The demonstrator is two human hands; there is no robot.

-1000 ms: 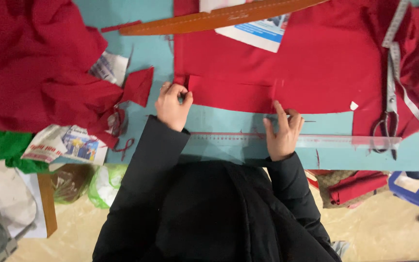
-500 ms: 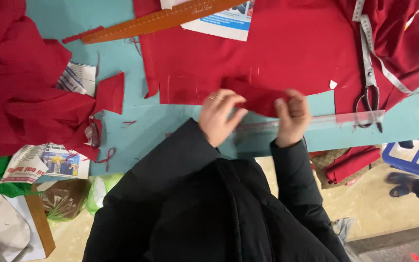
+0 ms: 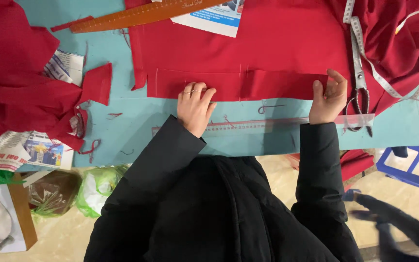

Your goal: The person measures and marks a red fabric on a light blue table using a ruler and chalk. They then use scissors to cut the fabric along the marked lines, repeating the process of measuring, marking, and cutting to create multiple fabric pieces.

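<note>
Far left on the teal surface [image 3: 122, 53], a heap of crumpled red cloth [image 3: 20, 82] lies bunched up, with printed paper sheets [image 3: 30, 151] poking out below it and a small red offcut [image 3: 97, 83] just beside its right edge. Above, a long orange ruler [image 3: 146, 13] lies slanted along the top, its right end near a printed leaflet [image 3: 214, 17].

Moving along, the red fabric piece [image 3: 248, 48] spreads flat over the middle of the surface, its near edge turned up into a folded strip [image 3: 233, 86] that runs between the two hands. The left hand [image 3: 195, 107] lies palm down, fingers together and stretched out, pressing flat on the strip's lower edge; it grips nothing. Below both hands, a clear plastic ruler [image 3: 267, 125] lies along the surface, parallel to the fold.

The right hand [image 3: 330, 99] is at the strip's right end, the thumb on one side and the fingers curled at the other, pinching the folded end.

Just right of that hand, a pair of metal scissors [image 3: 359, 92] lies with blades pointing away, a white tape measure [image 3: 379, 77] trailing across the cloth beside it. At the far right, below the surface, stands a blue plastic crate [image 3: 413, 167].
</note>
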